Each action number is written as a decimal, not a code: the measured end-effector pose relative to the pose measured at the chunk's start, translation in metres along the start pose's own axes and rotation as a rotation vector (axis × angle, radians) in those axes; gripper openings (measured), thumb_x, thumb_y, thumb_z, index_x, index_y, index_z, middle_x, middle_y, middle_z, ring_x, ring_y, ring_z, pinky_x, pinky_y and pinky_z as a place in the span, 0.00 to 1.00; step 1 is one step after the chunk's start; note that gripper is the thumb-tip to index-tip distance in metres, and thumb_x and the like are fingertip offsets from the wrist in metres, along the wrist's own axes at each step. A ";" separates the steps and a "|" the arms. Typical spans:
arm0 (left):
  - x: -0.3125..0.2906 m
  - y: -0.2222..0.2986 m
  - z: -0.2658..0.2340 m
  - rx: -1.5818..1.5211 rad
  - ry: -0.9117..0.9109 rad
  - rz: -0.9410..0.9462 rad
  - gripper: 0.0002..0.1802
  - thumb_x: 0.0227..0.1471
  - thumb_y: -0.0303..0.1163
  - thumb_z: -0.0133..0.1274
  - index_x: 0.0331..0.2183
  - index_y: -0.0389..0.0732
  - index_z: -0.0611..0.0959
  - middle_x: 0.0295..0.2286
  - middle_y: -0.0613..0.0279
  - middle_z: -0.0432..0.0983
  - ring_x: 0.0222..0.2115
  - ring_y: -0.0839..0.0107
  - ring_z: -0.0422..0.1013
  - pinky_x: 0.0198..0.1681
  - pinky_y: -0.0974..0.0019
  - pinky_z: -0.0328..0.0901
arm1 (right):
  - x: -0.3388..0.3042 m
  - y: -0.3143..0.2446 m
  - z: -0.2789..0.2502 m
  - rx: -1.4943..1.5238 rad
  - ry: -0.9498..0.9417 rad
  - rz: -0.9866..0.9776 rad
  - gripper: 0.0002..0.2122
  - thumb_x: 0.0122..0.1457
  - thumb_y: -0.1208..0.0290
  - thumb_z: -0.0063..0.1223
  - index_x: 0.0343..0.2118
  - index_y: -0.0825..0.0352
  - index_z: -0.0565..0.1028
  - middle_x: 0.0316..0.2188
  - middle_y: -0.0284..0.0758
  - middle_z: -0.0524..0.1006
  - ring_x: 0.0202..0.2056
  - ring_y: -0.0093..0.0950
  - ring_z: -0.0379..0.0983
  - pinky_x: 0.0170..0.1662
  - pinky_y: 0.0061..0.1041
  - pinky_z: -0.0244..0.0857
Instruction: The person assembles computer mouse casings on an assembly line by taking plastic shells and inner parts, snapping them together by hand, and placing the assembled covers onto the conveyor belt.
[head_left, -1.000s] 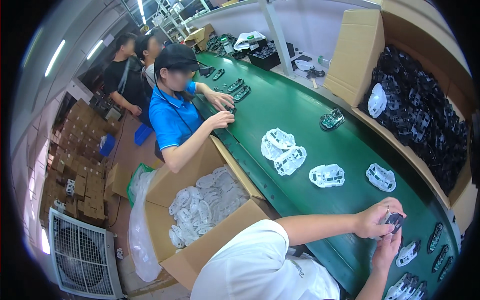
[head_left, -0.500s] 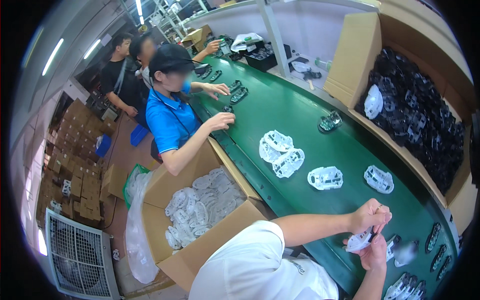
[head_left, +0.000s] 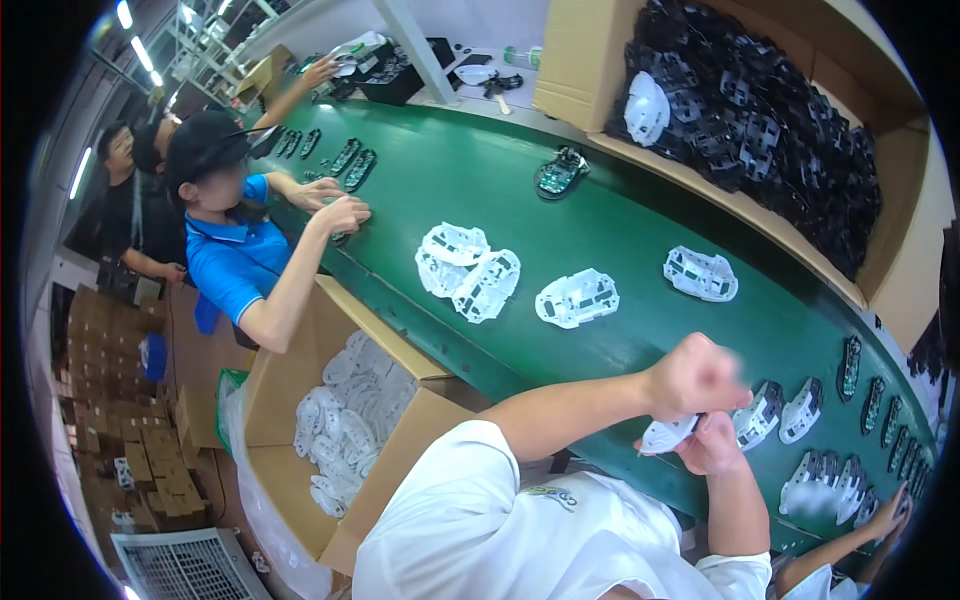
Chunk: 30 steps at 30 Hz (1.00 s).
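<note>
Shell [head_left: 665, 436] sits gripped in the right hand [head_left: 712, 446], left hand [head_left: 696, 378] above, its finger state unclear; two-handed working seemingly calls next for steadiness.

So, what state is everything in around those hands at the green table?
Right hand: closed on the held shell.
Held shell: white, partly hidden by the hands.
Left hand: curled over the shell; grip unclear.
Clustered white shells: lying on the table, insides showing.
Dark part with green board: lying flat, board showing.
Carton beside the table: open, holding pale shells.
Far carton: open, heaped with black parts.
</note>
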<state>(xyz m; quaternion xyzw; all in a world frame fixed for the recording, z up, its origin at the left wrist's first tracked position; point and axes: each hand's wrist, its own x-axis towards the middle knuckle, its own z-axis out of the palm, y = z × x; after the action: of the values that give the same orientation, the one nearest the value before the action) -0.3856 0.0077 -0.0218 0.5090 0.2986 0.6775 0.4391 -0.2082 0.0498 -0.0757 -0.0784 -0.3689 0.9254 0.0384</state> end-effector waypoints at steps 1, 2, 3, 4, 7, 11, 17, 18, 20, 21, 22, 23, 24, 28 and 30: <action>0.000 -0.001 0.001 0.034 -0.003 -0.007 0.29 0.51 0.31 0.65 0.08 0.40 0.66 0.10 0.67 0.57 0.16 0.78 0.55 0.19 0.66 0.50 | -0.003 0.001 -0.001 -0.010 0.035 -0.004 0.37 0.59 0.48 0.63 0.65 0.61 0.59 0.54 0.38 0.73 0.51 0.43 0.77 0.50 0.58 0.76; -0.003 0.002 -0.003 0.079 -0.007 -0.019 0.31 0.49 0.32 0.67 0.08 0.40 0.64 0.09 0.68 0.55 0.15 0.78 0.53 0.19 0.65 0.49 | 0.002 0.007 0.002 -0.013 0.061 -0.011 0.37 0.59 0.47 0.63 0.65 0.60 0.59 0.54 0.38 0.74 0.51 0.42 0.77 0.49 0.57 0.77; -0.001 0.007 0.001 0.093 0.001 -0.038 0.34 0.48 0.35 0.69 0.08 0.41 0.60 0.10 0.68 0.53 0.15 0.77 0.51 0.19 0.65 0.47 | 0.001 0.000 0.010 -0.040 0.052 -0.019 0.38 0.58 0.45 0.63 0.65 0.59 0.59 0.53 0.37 0.74 0.50 0.42 0.78 0.47 0.55 0.79; 0.000 0.004 0.002 0.076 -0.004 -0.042 0.34 0.48 0.35 0.69 0.08 0.41 0.61 0.10 0.68 0.53 0.15 0.77 0.51 0.19 0.64 0.47 | 0.001 -0.003 0.013 -0.048 0.056 -0.022 0.39 0.57 0.44 0.63 0.65 0.59 0.59 0.53 0.36 0.74 0.49 0.42 0.78 0.46 0.55 0.79; -0.002 -0.005 0.002 0.089 -0.007 -0.045 0.35 0.49 0.35 0.68 0.08 0.41 0.60 0.09 0.69 0.51 0.16 0.76 0.50 0.19 0.64 0.46 | 0.002 -0.003 0.014 -0.023 0.064 -0.024 0.39 0.58 0.44 0.62 0.65 0.60 0.58 0.52 0.37 0.75 0.46 0.43 0.80 0.45 0.52 0.80; 0.007 -0.010 -0.001 0.136 0.054 0.024 0.14 0.53 0.33 0.63 0.24 0.38 0.76 0.24 0.62 0.73 0.26 0.74 0.68 0.32 0.68 0.64 | -0.003 -0.003 -0.006 -0.174 0.218 -0.152 0.38 0.59 0.43 0.61 0.62 0.67 0.62 0.51 0.36 0.75 0.47 0.35 0.78 0.47 0.38 0.77; 0.004 0.016 -0.020 0.436 -0.020 -0.017 0.15 0.63 0.39 0.54 0.37 0.34 0.80 0.27 0.55 0.76 0.28 0.61 0.72 0.35 0.62 0.67 | 0.007 -0.007 -0.006 -0.740 0.503 -0.613 0.23 0.67 0.59 0.56 0.57 0.69 0.65 0.48 0.32 0.72 0.48 0.22 0.69 0.52 0.25 0.63; 0.001 0.004 -0.014 0.516 0.065 0.081 0.15 0.63 0.38 0.52 0.37 0.34 0.80 0.28 0.54 0.76 0.27 0.58 0.72 0.34 0.60 0.67 | 0.009 -0.006 -0.008 -0.765 0.524 -0.588 0.22 0.68 0.60 0.55 0.57 0.69 0.65 0.49 0.33 0.72 0.49 0.22 0.68 0.53 0.25 0.63; -0.005 -0.008 -0.004 0.640 0.199 0.192 0.13 0.64 0.37 0.50 0.36 0.35 0.80 0.28 0.53 0.76 0.27 0.52 0.71 0.34 0.56 0.67 | 0.010 0.000 -0.010 -0.850 0.572 -0.643 0.24 0.69 0.61 0.51 0.61 0.70 0.63 0.54 0.37 0.69 0.54 0.26 0.68 0.57 0.28 0.62; -0.003 -0.008 0.003 0.626 0.249 0.260 0.13 0.63 0.36 0.50 0.33 0.36 0.79 0.27 0.54 0.76 0.28 0.52 0.71 0.34 0.56 0.66 | 0.017 -0.001 -0.001 -0.925 0.628 -0.692 0.25 0.70 0.59 0.49 0.62 0.70 0.62 0.56 0.39 0.69 0.56 0.28 0.67 0.59 0.29 0.61; 0.001 -0.007 0.008 0.563 0.253 0.301 0.11 0.63 0.34 0.50 0.31 0.36 0.79 0.27 0.53 0.76 0.28 0.53 0.71 0.34 0.55 0.66 | 0.017 -0.008 0.004 -0.822 0.598 -0.685 0.27 0.72 0.56 0.42 0.65 0.71 0.59 0.59 0.42 0.67 0.60 0.32 0.64 0.62 0.31 0.59; -0.003 -0.012 0.009 0.570 0.252 0.262 0.10 0.62 0.32 0.49 0.31 0.36 0.79 0.28 0.52 0.76 0.28 0.52 0.71 0.34 0.55 0.66 | 0.016 -0.008 0.000 -0.811 0.662 -0.759 0.28 0.72 0.53 0.38 0.64 0.72 0.60 0.59 0.43 0.66 0.60 0.33 0.65 0.63 0.33 0.59; -0.004 -0.019 0.010 0.545 0.254 0.260 0.10 0.61 0.31 0.49 0.31 0.36 0.79 0.27 0.52 0.76 0.28 0.52 0.71 0.34 0.55 0.66 | 0.022 -0.012 0.017 -0.601 0.700 -0.838 0.26 0.73 0.54 0.37 0.62 0.72 0.63 0.57 0.43 0.69 0.57 0.33 0.68 0.61 0.33 0.61; -0.009 -0.027 0.012 0.559 0.332 0.204 0.09 0.59 0.30 0.50 0.29 0.36 0.79 0.24 0.53 0.77 0.24 0.54 0.72 0.29 0.57 0.66 | 0.020 -0.004 0.003 -0.531 0.607 -0.755 0.22 0.75 0.55 0.35 0.54 0.72 0.69 0.48 0.40 0.74 0.50 0.28 0.72 0.56 0.29 0.65; -0.008 -0.026 0.012 0.611 0.353 0.187 0.10 0.59 0.30 0.50 0.28 0.36 0.79 0.23 0.53 0.77 0.23 0.55 0.73 0.27 0.57 0.66 | 0.021 0.000 0.001 -0.344 0.589 -0.723 0.21 0.75 0.57 0.34 0.56 0.70 0.69 0.50 0.39 0.75 0.52 0.31 0.71 0.59 0.32 0.64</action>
<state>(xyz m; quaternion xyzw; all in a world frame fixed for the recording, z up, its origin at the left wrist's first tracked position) -0.3658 0.0116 -0.0441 0.5170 0.5107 0.6715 0.1447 -0.2293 0.0522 -0.0776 -0.2087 -0.4933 0.7170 0.4461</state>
